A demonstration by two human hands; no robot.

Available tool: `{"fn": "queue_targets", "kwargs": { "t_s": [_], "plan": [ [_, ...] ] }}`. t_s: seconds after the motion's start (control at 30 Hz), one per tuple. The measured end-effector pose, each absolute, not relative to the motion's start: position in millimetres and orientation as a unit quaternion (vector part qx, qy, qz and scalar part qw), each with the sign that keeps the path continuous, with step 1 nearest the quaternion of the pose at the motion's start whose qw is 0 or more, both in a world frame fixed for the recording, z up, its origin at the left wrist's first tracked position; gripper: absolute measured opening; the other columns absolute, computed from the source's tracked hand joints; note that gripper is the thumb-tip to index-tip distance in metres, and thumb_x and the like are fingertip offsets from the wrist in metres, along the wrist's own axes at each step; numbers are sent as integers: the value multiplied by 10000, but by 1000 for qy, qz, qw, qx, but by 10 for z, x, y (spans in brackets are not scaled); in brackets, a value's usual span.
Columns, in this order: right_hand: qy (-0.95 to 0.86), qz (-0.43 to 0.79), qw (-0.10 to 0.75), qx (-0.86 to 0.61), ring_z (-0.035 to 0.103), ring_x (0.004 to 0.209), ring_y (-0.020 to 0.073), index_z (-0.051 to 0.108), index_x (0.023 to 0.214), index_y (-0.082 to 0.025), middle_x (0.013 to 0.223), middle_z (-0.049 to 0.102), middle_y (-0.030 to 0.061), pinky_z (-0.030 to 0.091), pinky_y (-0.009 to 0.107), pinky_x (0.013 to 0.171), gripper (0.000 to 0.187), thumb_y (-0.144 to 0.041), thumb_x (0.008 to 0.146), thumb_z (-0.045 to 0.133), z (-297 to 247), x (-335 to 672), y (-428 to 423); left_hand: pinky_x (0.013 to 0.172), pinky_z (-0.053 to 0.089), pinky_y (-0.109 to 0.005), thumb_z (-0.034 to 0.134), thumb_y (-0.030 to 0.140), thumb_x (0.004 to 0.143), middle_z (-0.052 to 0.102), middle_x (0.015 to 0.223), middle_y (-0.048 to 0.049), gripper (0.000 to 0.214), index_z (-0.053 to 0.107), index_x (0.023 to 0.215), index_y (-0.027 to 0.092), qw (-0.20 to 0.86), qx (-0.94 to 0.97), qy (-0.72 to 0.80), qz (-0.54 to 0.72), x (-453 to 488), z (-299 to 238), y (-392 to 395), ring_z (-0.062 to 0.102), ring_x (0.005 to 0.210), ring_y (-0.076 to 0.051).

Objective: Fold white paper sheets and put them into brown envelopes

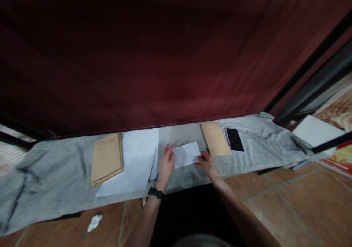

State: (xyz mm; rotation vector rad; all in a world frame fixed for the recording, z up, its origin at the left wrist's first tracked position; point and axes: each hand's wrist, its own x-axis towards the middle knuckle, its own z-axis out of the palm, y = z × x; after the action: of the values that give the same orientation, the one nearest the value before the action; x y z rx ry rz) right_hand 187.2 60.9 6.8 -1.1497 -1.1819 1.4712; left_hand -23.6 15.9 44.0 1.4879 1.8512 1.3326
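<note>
Left hand (167, 163), a black band (156, 193) at its wrist, and right hand (206, 162) grasp a small white paper rectangle (187, 155) by opposite ends in front of the person; whether it rests on or just above the grey cloth-covered counter (257, 140), cannot tell. Left of the left hand, large white paper sheets (139, 144), partly beneath a stack of flat tan paper envelopes (107, 159); near the right hand, a single tan paper envelope (216, 139), a dark-screened, pale-purple-edged smartphone (234, 140) just beside it. Behind, dark red cloth (165, 63); below, brown floor tiles (308, 192).
</note>
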Motion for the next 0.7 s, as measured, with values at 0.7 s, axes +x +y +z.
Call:
{"fn": "queue_targets", "kwargs": {
  "t_s": [0.7],
  "plan": [
    [-733, 289, 351, -506, 442, 1366, 310, 569, 1363, -185, 1454, 520, 151, 313, 490, 1172, 422, -242, 954, 481, 266, 1979, 262, 1226, 299, -511, 387, 346, 992, 389, 1583, -168, 566, 410, 1508, 115, 47, 715, 669, 200, 112, 204, -256, 315, 1492, -296]
  ]
}}
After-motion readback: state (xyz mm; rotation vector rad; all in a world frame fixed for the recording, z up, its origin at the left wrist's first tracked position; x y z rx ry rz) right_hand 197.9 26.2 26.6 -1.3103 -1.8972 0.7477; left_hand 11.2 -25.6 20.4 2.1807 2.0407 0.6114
